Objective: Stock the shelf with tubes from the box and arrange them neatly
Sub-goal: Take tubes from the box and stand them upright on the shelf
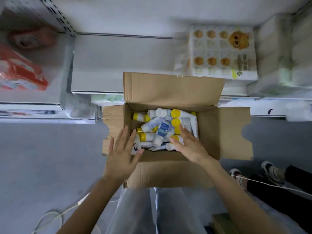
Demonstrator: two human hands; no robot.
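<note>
**Head view: open box at shelf foot, both hands at the tubes**

Item 1, box. Brown cardboard, on the grey floor, up against the front edge of the white shelf. All four flaps are open: the far one stands up in front of the shelf lip, the side ones lie out left and right, the near one hangs down towards the person's legs. A plain stretch of shelf board shows behind the box, between the perforated upright and a printed pack with orange faces. Red packs sit on the neighbouring bay to the left (blurred, labels unreadable).

Item 2, tubes. White, with yellow or white caps, heaped loose and crosswise in the box.

Item 3, left hand. Flat, fingers spread and straight, palm down over the box's near left corner, with nothing in its grasp. Its thumb lies beside a tube with black lettering.

Item 4, right hand. Inside the box at the right side, laid on the heap, fingers loosely bent over yellow-capped tubes. Whether it actually grips one, I cannot tell.

Item 5, surroundings. Another person's shoes stand near the right flap, and a pale cable loops on the floor at lower left.
</note>
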